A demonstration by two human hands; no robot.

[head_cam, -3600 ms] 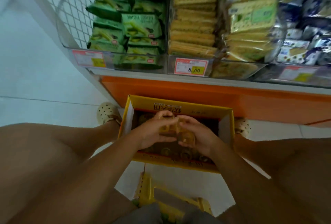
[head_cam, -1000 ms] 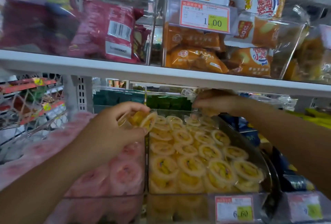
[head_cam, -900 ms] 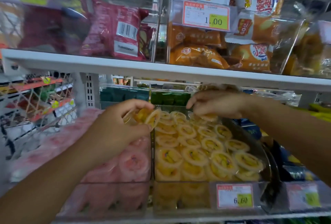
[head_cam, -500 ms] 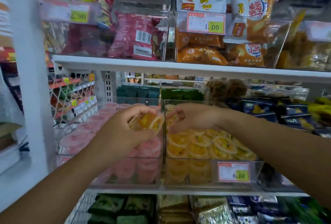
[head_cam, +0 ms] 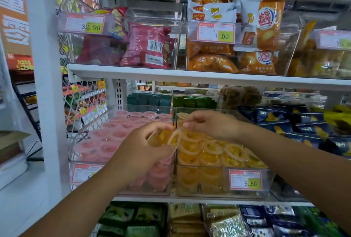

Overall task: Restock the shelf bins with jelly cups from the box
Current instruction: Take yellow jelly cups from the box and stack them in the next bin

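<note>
Both arms fwd. L hand (head_cam: 144, 151) curled round jelly cups (head_cam: 167, 139); R hand (head_cam: 210, 124) fingertips bunched beside it, grip unclear.

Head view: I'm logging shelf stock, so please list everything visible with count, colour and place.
yellow jelly cups: many, yellow, right clear bin, middle shelf
pink jelly cups: many, pink, left clear bin beside it
held cups: a few, yellow, above the bins' divide
red snack bags: several, red, upper shelf left
orange snack bags: several, orange-white, upper shelf centre
blue packs: several, blue, middle shelf right
green packs: several, green, under the bins, left
left hand: one, grips the held cups
right hand: one, fingertips at the held cups, grip unclear
</note>
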